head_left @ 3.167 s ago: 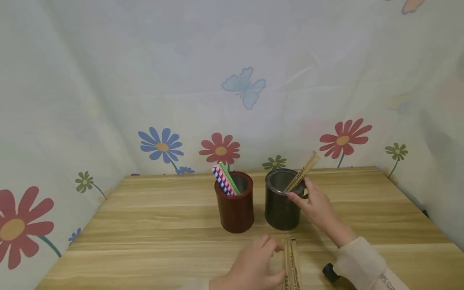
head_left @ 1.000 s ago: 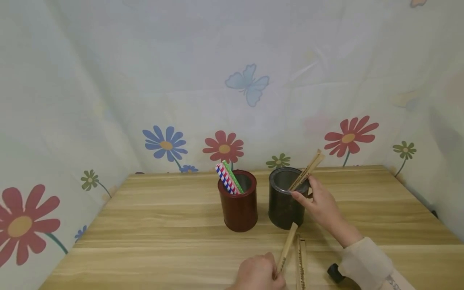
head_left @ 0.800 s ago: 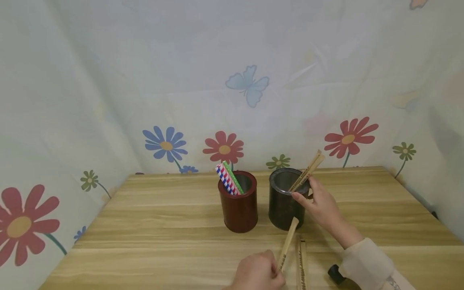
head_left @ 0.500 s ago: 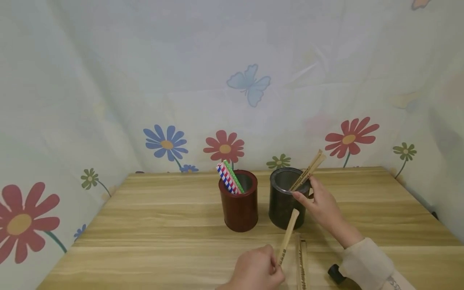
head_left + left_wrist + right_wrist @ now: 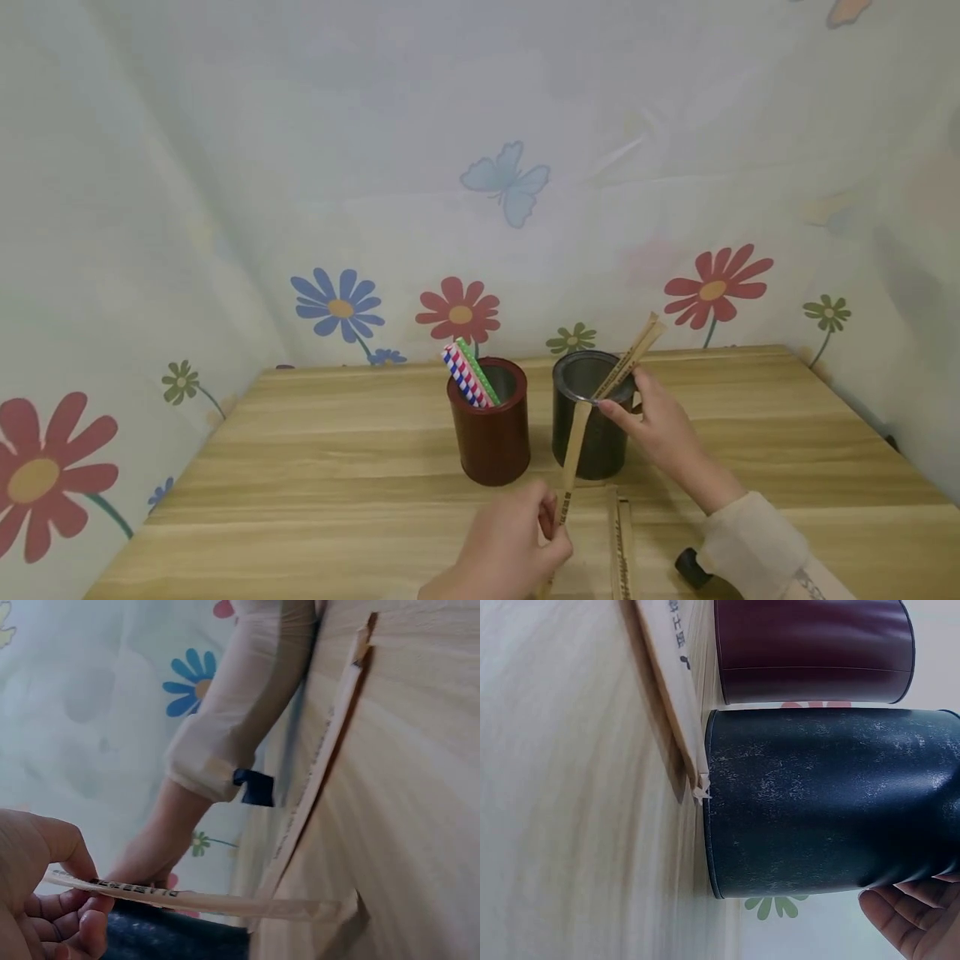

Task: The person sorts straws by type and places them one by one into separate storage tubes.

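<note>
My left hand (image 5: 510, 533) pinches a slim, brown paper-wrapped stick (image 5: 573, 450) with black print between thumb and fingers. Its far end overlaps the front rim of a dark can (image 5: 588, 450) in the head view; whether it touches cannot be told. Around that can's right side, my right hand (image 5: 663, 425) holds on, thumb at the front rim. Several similar wrapped sticks (image 5: 628, 358) lean inside the can to the right. Between my hands, more wrapped sticks (image 5: 619, 542) lie on the table, and one such stick (image 5: 676, 682) shows close to the can's base in the right wrist view.
Left of the dark can stands a dark red can (image 5: 489, 454) containing several patterned paper straws (image 5: 468, 375). A wooden table (image 5: 337, 467) carries everything. Behind it hangs a flowered cloth (image 5: 375, 208). A small black piece (image 5: 692, 568) sits by my right sleeve.
My left hand has taken one wrapped stick from those on the table, then raised it forward and tilted it up to the dark can's rim. The right hand stays on the can.
</note>
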Demonstrator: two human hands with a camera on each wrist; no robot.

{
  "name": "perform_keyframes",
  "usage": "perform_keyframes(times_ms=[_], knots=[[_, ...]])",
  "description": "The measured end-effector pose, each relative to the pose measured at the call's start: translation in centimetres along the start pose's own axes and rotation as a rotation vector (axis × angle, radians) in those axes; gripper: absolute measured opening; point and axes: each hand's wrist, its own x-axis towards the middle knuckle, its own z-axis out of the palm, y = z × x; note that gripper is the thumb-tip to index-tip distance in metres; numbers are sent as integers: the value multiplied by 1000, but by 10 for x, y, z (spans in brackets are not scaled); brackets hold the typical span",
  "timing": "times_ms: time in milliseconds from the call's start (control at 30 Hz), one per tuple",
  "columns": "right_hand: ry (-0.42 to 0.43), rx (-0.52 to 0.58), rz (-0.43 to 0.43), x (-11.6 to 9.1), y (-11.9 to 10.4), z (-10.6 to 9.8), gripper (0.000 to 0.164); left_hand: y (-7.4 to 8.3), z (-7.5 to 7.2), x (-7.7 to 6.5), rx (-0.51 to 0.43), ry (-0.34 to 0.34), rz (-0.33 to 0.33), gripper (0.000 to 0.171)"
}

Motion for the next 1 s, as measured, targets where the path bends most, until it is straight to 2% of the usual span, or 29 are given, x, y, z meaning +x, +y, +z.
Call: perform_keyframes(times_ms=[67,167,300,500,767,1000], knots=[[-4,-2,3,0,0,0,59,1,-6,3,-15,7,6,13],[-6,-12,5,0,1,1,60,2,-14,7,15,47,54,14],[-3,-23,-1,0,2,1,62,4,-25,16,77,148,129,15],[2,-8,-5,0,1,1,62,13,-46,35,122,297,215,14],[2,-14,-12,2,0,1,62,24,-70,58,132,386,291,13],[6,-11,-17,2,0,0,61,34,-86,82,84,459,372,12]])
